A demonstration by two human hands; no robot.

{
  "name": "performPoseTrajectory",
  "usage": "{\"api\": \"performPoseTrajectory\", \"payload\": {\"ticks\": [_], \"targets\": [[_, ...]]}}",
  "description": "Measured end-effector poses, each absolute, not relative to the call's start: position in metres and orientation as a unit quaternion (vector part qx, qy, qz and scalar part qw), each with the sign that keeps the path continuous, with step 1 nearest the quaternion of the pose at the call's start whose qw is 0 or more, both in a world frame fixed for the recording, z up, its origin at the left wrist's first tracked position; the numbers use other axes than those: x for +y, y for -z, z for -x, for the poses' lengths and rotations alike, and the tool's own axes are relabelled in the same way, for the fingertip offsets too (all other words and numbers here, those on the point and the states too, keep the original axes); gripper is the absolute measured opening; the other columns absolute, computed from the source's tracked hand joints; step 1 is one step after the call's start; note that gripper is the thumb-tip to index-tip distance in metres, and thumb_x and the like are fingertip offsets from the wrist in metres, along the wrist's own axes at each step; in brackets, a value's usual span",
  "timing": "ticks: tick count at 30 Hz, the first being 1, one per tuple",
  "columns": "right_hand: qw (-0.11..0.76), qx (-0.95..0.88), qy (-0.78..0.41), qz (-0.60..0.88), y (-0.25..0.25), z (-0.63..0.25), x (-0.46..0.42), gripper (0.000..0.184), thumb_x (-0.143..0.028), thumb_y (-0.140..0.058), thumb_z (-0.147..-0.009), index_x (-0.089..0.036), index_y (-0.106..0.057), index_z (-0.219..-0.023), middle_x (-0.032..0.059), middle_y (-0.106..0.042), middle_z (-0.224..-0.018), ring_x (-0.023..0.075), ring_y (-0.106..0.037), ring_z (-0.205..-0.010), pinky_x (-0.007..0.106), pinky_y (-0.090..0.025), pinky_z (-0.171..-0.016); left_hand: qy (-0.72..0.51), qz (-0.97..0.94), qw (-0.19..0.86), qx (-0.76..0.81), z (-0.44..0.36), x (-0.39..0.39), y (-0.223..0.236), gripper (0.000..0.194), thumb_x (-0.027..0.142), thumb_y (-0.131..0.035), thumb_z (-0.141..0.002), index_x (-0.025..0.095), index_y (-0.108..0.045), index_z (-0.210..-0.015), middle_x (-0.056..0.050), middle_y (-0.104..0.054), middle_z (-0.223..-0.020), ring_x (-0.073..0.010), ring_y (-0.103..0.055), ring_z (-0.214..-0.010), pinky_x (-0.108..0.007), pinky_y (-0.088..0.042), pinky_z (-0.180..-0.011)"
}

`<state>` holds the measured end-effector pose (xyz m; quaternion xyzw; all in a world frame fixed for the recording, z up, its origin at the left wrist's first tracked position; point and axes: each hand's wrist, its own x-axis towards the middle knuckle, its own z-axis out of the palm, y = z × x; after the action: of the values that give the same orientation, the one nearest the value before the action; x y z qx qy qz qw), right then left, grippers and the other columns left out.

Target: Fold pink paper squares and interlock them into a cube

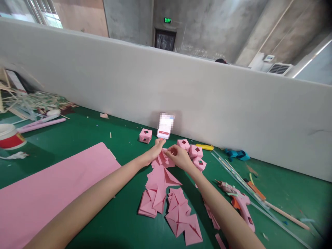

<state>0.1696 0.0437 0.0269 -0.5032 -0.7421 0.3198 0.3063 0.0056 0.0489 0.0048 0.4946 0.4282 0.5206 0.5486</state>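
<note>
Both hands meet over the green table, in front of a propped phone point(165, 126). A folded piece of pink paper point(161, 157) is between them. My left hand point(156, 149) grips its left side, the thumb pointing forward. Fingers of my right hand point(178, 156) pinch the paper from the right. Below the hands lie loose folded pink papers point(157, 178), a stack of folded squares point(148, 204) and another spread pile point(178, 216). A finished pink paper cube point(145, 136) with diamond holes sits left of the phone. Several similar cubes point(195, 151) stand just beyond my right hand.
A large pink sheet point(64, 190) covers the left of the table. A pink glue gun point(240, 204), thin clear sticks point(233, 173) and a yellow cutter point(204, 147) lie right. A paper cup point(10, 136) stands far left. A white partition point(103, 79) borders the back.
</note>
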Motion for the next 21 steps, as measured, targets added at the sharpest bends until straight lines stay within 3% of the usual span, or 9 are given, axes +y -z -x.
{"api": "performPoseTrajectory", "payload": {"ticks": [2, 6, 9, 12, 17, 21], "targets": [[0.313, -0.743, -0.328, 0.492, -0.024, -0.17, 0.046, 0.027, -0.046, -0.068, -0.078, -0.02, -0.061, -0.082, 0.0031, -0.069, -0.076, 0.0179, -0.062, -0.065, 0.029, -0.044, -0.057, -0.5, -0.487, 0.563, 0.442, -0.007, 0.053, -0.009, 0.037, 0.055, -0.055, -0.087, 0.022, -0.051, -0.102, 0.002, -0.056, -0.069, -0.015, -0.059, -0.057, -0.025, -0.045, -0.055], [0.34, -0.736, -0.3, 0.503, -0.012, -0.174, 0.049, 0.009, -0.029, -0.06, -0.078, -0.021, -0.059, -0.078, 0.0015, -0.067, -0.071, 0.0169, -0.061, -0.062, 0.029, -0.045, -0.058, -0.478, -0.476, 0.568, 0.471, -0.011, 0.055, -0.012, 0.04, 0.049, -0.062, -0.084, 0.021, -0.05, -0.111, 0.0, -0.059, -0.075, -0.0168, -0.062, -0.067, -0.025, -0.045, -0.058], [0.377, -0.671, -0.364, 0.524, -0.005, -0.18, 0.051, 0.008, -0.027, -0.06, -0.075, -0.02, -0.06, -0.078, 0.0016, -0.067, -0.072, 0.0169, -0.061, -0.061, 0.03, -0.048, -0.059, -0.468, -0.491, 0.551, 0.487, -0.013, 0.048, -0.011, 0.062, 0.034, -0.073, -0.076, 0.022, -0.041, -0.129, -0.001, -0.062, -0.081, -0.0178, -0.064, -0.073, -0.026, -0.048, -0.063], [0.421, -0.572, -0.486, 0.509, -0.003, -0.182, 0.051, 0.019, -0.033, -0.067, -0.071, -0.02, -0.059, -0.08, 0.0007, -0.065, -0.07, 0.0166, -0.062, -0.059, 0.031, -0.051, -0.059, -0.492, -0.49, 0.519, 0.499, -0.012, 0.041, -0.01, 0.078, 0.017, -0.074, -0.069, 0.022, -0.034, -0.135, -0.004, -0.065, -0.092, -0.0179, -0.065, -0.077, -0.028, -0.051, -0.066], [0.457, -0.491, -0.575, 0.467, -0.003, -0.173, 0.052, 0.03, -0.036, -0.075, -0.064, -0.02, -0.057, -0.082, -0.0025, -0.061, -0.065, 0.0153, -0.061, -0.056, 0.033, -0.055, -0.064, -0.513, -0.448, 0.562, 0.469, 0.0, 0.04, -0.007, 0.057, 0.021, -0.075, -0.07, 0.017, -0.048, -0.12, -0.007, -0.068, -0.092, -0.0162, -0.066, -0.071, -0.03, -0.054, -0.066], [0.458, -0.508, -0.581, 0.442, 0.001, -0.164, 0.056, 0.033, -0.035, -0.074, -0.064, -0.021, -0.059, -0.09, -0.0062, -0.056, -0.062, 0.013, -0.057, -0.058, 0.031, -0.055, -0.068, -0.507, -0.462, 0.57, 0.452, 0.008, 0.041, 0.001, 0.061, 0.023, -0.077, -0.069, 0.017, -0.049, -0.123, -0.007, -0.071, -0.091, -0.0145, -0.065, -0.062, -0.029, -0.053, -0.06]]}}
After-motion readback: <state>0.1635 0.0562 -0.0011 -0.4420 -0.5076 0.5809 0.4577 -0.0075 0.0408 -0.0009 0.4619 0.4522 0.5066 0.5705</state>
